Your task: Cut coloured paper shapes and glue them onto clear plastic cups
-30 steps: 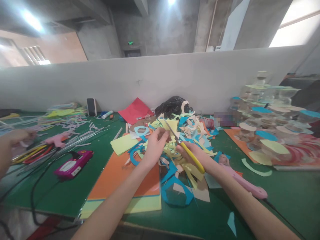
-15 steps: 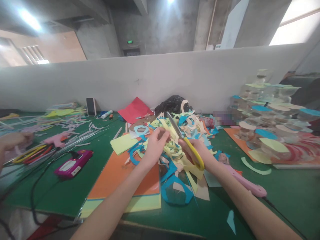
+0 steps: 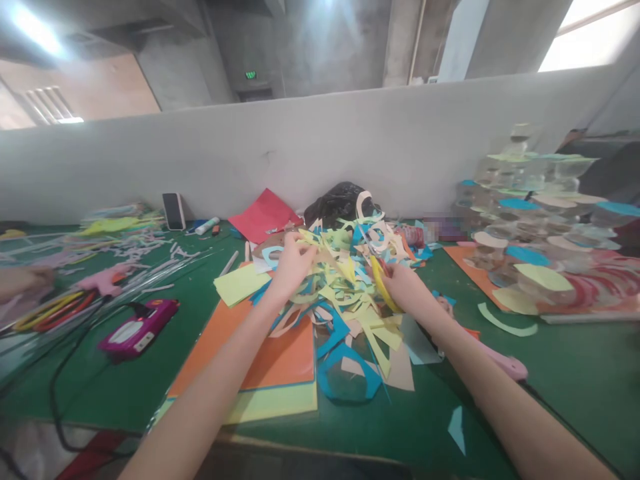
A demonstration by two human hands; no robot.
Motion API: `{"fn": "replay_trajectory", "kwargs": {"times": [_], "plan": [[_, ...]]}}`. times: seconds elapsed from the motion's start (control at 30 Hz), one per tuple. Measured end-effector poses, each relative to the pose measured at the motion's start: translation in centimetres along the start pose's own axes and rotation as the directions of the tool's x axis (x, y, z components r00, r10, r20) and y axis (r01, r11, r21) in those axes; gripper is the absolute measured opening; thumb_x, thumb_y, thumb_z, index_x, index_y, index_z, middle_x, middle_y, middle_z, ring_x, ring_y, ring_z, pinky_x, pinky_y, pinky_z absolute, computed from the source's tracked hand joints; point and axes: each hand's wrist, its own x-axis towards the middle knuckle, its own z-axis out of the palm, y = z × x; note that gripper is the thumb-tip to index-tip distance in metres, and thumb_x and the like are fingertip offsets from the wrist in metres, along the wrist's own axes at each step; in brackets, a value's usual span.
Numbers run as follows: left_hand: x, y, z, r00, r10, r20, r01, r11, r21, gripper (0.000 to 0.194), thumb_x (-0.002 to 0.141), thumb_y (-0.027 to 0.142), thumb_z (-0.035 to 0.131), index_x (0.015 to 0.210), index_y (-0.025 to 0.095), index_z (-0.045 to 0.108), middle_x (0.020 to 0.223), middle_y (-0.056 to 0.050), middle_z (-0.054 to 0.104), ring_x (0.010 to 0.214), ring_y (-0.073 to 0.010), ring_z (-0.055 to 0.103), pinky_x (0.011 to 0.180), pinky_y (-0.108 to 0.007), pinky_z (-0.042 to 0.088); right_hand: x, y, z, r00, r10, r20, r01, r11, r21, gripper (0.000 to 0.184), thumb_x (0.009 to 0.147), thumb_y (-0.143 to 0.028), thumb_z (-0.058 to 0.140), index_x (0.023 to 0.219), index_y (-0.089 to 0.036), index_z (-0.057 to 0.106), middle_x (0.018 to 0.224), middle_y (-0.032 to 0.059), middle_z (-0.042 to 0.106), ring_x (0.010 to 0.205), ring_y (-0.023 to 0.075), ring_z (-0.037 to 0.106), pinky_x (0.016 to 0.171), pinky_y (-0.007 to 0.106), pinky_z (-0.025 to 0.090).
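My left hand [image 3: 293,265] is over the left side of a heap of cut paper scraps [image 3: 345,307], with thumb and fingers pinched on a small yellow paper piece [image 3: 307,235]. On the right of the heap, my right hand [image 3: 404,285] is closed round scissors [image 3: 381,283] with yellow handles. Their blades point up and left among the scraps and are partly lost against them. Yellow, blue and cream strips and cut-out frames make up the heap. Below my left forearm lie stacked orange and yellow sheets [image 3: 280,360].
A pink glue gun [image 3: 505,363] lies by my right forearm. Stacked clear cups with paper discs [image 3: 530,233] stand at right. At left are a magenta device [image 3: 140,330], another pink glue gun [image 3: 103,280], a phone [image 3: 173,211] and another person's hand [image 3: 25,283]. A black bag [image 3: 340,203] sits behind the heap.
My hands have moved apart, the left one leftward and the right one rightward with the scissors. More yellow scraps show between them. The whole view has shifted slightly.
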Motion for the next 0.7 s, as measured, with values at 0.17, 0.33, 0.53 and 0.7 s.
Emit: {"fn": "replay_trajectory", "kwargs": {"times": [0.17,0.33,0.53,0.7], "plan": [[-0.2,1.1,2.1,0.977,0.201,-0.073,-0.187,0.969,0.158,0.027,0.084,0.025,0.055,0.103,0.022,0.036,0.098,-0.004,0.056,0.066,-0.0111,0.052,0.065,-0.026,0.042,-0.8,-0.4,0.4,0.999,0.031,0.013,-0.028,0.980,-0.197,0.031,0.089,-0.045,0.045,0.089,-0.016,0.056,0.083,0.0150,0.067,0.075,0.0298,0.065,0.059,0.033,0.040],[-1.1,2.5,4.9,0.882,0.404,0.244,-0.472,0.756,0.454,0.010,0.083,0.024,0.059,0.081,0.020,0.050,0.093,-0.009,0.059,0.097,-0.0258,0.054,0.092,-0.039,0.039,-1.5,-0.7,0.4,1.000,0.029,-0.004,-0.029,0.943,-0.330,0.034,0.092,-0.044,0.045,0.102,-0.014,0.057,0.099,0.0187,0.069,0.088,0.0328,0.067,0.065,0.034,0.044],[-0.7,1.3,6.5,0.889,0.297,0.349,-0.458,0.574,0.679,0.012,0.088,0.029,0.056,0.091,0.018,0.059,0.078,-0.012,0.065,0.097,-0.0337,0.058,0.089,-0.044,0.040,-1.6,-0.3,0.6,1.000,-0.030,0.004,0.029,0.901,-0.432,0.031,0.093,-0.037,0.052,0.105,-0.009,0.058,0.097,0.0219,0.068,0.099,0.0321,0.066,0.072,0.033,0.047],[-0.3,0.0,6.8,0.892,0.246,0.380,-0.438,0.681,0.586,0.027,0.088,0.037,0.056,0.108,0.019,0.057,0.080,-0.010,0.068,0.091,-0.0319,0.062,0.080,-0.039,0.043,-1.6,-0.1,0.9,0.997,-0.074,0.006,0.068,0.884,-0.462,0.030,0.093,-0.035,0.054,0.106,-0.008,0.058,0.102,0.0211,0.067,0.102,0.0315,0.064,0.073,0.032,0.047]]}}
